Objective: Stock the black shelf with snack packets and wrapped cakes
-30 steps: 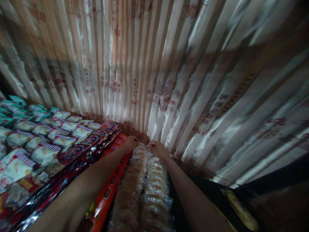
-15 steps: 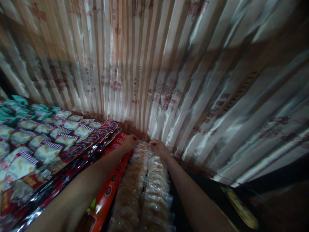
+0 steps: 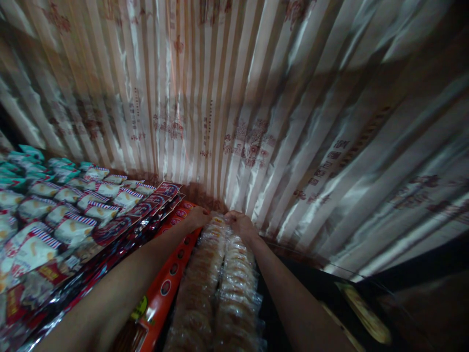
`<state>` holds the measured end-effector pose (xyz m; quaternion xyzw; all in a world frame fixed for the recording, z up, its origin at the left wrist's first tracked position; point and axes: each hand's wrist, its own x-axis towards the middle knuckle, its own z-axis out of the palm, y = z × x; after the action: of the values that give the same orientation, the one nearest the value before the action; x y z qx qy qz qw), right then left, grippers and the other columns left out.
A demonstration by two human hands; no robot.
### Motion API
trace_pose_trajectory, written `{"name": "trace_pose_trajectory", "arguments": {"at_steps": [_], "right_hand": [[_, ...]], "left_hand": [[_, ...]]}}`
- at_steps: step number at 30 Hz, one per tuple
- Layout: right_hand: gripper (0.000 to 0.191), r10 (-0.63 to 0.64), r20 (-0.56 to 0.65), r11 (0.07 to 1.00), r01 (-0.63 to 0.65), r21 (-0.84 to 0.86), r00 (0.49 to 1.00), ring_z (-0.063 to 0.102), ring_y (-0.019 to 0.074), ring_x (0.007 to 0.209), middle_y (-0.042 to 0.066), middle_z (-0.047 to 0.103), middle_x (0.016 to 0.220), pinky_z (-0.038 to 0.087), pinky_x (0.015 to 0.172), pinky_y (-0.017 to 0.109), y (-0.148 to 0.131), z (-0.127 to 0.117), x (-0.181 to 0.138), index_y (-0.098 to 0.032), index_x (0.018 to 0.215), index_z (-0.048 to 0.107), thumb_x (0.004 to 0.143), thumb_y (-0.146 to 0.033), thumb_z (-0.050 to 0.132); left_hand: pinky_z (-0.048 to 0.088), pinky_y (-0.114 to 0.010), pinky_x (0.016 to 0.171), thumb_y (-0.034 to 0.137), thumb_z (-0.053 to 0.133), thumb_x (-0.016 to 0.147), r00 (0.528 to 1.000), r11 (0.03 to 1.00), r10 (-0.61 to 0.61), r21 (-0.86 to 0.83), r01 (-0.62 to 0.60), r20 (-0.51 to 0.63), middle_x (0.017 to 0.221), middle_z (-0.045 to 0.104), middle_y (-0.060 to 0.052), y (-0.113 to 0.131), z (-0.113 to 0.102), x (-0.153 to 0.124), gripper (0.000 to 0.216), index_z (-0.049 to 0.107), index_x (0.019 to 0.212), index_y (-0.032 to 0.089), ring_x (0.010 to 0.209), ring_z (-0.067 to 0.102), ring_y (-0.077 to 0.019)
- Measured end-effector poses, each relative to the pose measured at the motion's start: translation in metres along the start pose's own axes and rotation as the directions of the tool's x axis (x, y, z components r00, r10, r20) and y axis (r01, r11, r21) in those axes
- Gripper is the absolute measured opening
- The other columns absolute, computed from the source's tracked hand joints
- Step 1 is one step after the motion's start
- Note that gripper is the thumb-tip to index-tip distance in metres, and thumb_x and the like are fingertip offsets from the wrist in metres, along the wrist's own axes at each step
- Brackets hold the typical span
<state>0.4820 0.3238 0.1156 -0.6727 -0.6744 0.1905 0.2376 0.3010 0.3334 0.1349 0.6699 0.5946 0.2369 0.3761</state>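
Note:
Two long rows of clear-wrapped pastries point(image 3: 205, 283) run away from me, standing close together side by side. At the far end, my left hand point(image 3: 200, 215) is closed in a pinch at the left edge of a clear-wrapped pastry point(image 3: 219, 221). The right edge of this same packet is between the closed fingers of my right hand point(image 3: 240, 224). Dim light and the small size hide the exact fingertip contact. Beneath my left forearm lies a glossy orange-red snack pack point(image 3: 166, 286).
White packets point(image 3: 75, 230) with striped edges and green packets point(image 3: 24, 164) fill the left side, beside dark shiny packs point(image 3: 120, 247). A corrugated printed foil curtain point(image 3: 234, 98) rises behind. One long wrapped item point(image 3: 364, 313) lies on the dark surface point(image 3: 308, 278) at right.
My left hand has shifted slightly toward the right, closer to the end packet. The right hand is almost where it was, and the rows keep their place.

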Motion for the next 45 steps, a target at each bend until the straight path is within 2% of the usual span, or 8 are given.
{"name": "trace_pose_trajectory", "arguments": {"at_steps": [6, 12, 20, 26, 35, 45], "right_hand": [[0.02, -0.005, -0.008, 1.0, 0.005, -0.01, 1.0, 0.064, 0.0146, 0.076, 0.0, 0.071, 0.079, 0.045, 0.069, 0.022, 0.0, 0.004, 0.002, -0.022, 0.08, 0.068, 0.074, -0.012, 0.052], [0.021, -0.018, -0.012, 1.0, 0.018, 0.012, 1.0, 0.063, 0.0128, 0.075, 0.0, 0.071, 0.079, 0.045, 0.069, 0.021, 0.001, 0.004, 0.002, -0.022, 0.077, 0.068, 0.074, -0.009, 0.051], [0.021, -0.033, 0.0, 0.998, 0.033, 0.045, 0.999, 0.063, 0.0121, 0.073, -0.003, 0.07, 0.077, 0.046, 0.067, 0.021, 0.005, 0.004, 0.002, -0.023, 0.079, 0.068, 0.074, -0.012, 0.05], [0.02, -0.025, -0.014, 0.999, 0.026, 0.044, 1.0, 0.063, 0.0129, 0.074, -0.003, 0.07, 0.078, 0.047, 0.068, 0.022, 0.006, 0.008, 0.003, -0.024, 0.081, 0.068, 0.076, -0.016, 0.05], [0.021, 0.02, -0.036, 0.999, -0.021, -0.029, 0.999, 0.063, 0.0131, 0.075, -0.001, 0.07, 0.081, 0.045, 0.068, 0.022, 0.002, 0.007, 0.001, -0.024, 0.084, 0.068, 0.078, -0.017, 0.049], [0.021, 0.015, -0.024, 0.993, -0.018, -0.113, 1.0, 0.064, 0.0135, 0.081, -0.001, 0.071, 0.087, 0.045, 0.072, 0.021, -0.003, 0.004, -0.001, -0.025, 0.087, 0.068, 0.079, -0.017, 0.051]], "left_hand": [[0.036, -0.019, 0.052, 0.014, 0.055, 0.074, 0.997, 0.998, 0.053, 0.019, -0.054, 0.059, 0.062, 0.063, -0.003, -0.007, -0.002, 0.002, 0.014, 0.068, 0.069, 0.01, 0.06, 0.053, -0.0116], [0.038, -0.018, 0.059, 0.015, 0.054, 0.077, 0.991, 0.99, 0.131, 0.05, -0.133, 0.038, 0.069, 0.065, -0.002, -0.014, 0.001, 0.005, 0.015, 0.067, 0.071, 0.013, 0.07, 0.056, -0.0122], [0.043, -0.016, 0.057, 0.013, 0.052, 0.075, 0.989, 0.99, 0.143, -0.011, -0.143, 0.026, 0.075, 0.067, -0.001, -0.02, 0.007, 0.009, 0.024, 0.067, 0.094, 0.015, 0.068, 0.058, -0.0108], [0.044, -0.018, 0.062, 0.009, 0.051, 0.072, 0.984, 0.985, 0.172, -0.031, -0.171, 0.034, 0.07, 0.067, 0.0, -0.028, 0.008, 0.012, 0.02, 0.07, 0.077, 0.012, 0.068, 0.058, -0.011], [0.045, -0.019, 0.063, 0.007, 0.051, 0.071, 0.983, 0.981, 0.18, -0.084, -0.177, 0.031, 0.072, 0.068, -0.001, -0.035, 0.011, 0.014, 0.021, 0.07, 0.08, 0.012, 0.068, 0.058, -0.0113], [0.047, -0.02, 0.063, 0.009, 0.056, 0.067, 0.981, 0.971, 0.191, -0.15, -0.184, 0.036, 0.075, 0.069, -0.002, -0.034, 0.009, 0.012, 0.02, 0.069, 0.082, 0.012, 0.07, 0.06, -0.0126]]}}
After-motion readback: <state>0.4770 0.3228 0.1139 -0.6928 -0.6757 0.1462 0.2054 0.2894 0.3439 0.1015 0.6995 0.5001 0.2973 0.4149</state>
